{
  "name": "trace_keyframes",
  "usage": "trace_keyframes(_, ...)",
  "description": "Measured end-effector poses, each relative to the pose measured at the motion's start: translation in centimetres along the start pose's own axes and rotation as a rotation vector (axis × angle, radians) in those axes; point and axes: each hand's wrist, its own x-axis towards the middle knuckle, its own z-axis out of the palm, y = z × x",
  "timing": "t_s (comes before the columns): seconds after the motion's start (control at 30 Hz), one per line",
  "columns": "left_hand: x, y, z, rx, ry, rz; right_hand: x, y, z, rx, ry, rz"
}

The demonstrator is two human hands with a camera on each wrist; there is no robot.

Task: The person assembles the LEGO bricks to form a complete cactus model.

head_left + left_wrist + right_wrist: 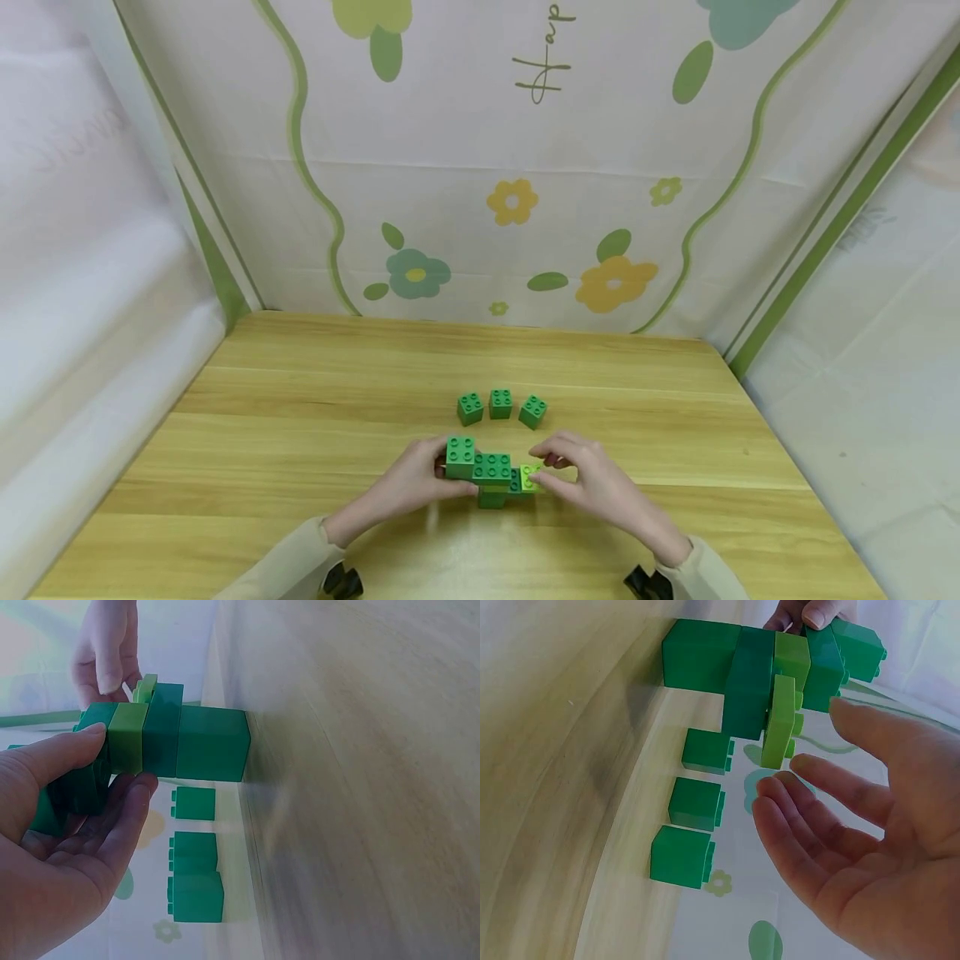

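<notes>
My left hand [411, 479] grips a stepped stack of green toy building bricks [491, 473] by its left side, thumb in front and fingers behind. In the left wrist view the thumb lies on a green brick next to a lime brick [127, 737]. The stack's lowest brick [214, 742] is close to the table. On the right side, a thin lime brick [781, 720] sits on a dark green brick [748, 686], studs up. Beside that thin brick is my right hand [596, 483], fingers loosely spread with nothing between them, the fingertips right at its edge.
Behind the stack, three loose green bricks stand in a row: a left one [470, 409], a middle one [500, 404] and a right one [533, 412]. The wooden table [300, 375] ends at a flower-printed cloth [450, 208], with cloth walls on both sides.
</notes>
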Motion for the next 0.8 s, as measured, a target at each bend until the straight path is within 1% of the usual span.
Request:
trace_keyframes(0.1, 0.0, 0.0, 0.0, -0.002, 0.0, -0.007, 0.4, 0.5, 0.0, -0.02, 0.036, -0.007)
trace_keyframes(0.23, 0.0, 0.0, 0.0, -0.001, -0.002, -0.008, 0.9, 1.4, 0.0, -0.034, 0.078, 0.006)
trace_keyframes(0.4, 0.0, 0.0, 0.0, -0.001, -0.002, -0.007, 1.4, 2.6, 0.1, -0.057, 0.12, 0.074)
trace_keyframes(0.63, 0.0, 0.0, 0.0, 0.007, -0.008, 0.001, 2.2, 4.5, 0.2, -0.042, 0.126, 0.149)
trace_keyframes(0.8, 0.0, 0.0, 0.1, 0.029, -0.004, 0.004, 2.9, 5.3, 0.3, -0.025, 0.121, 0.21)
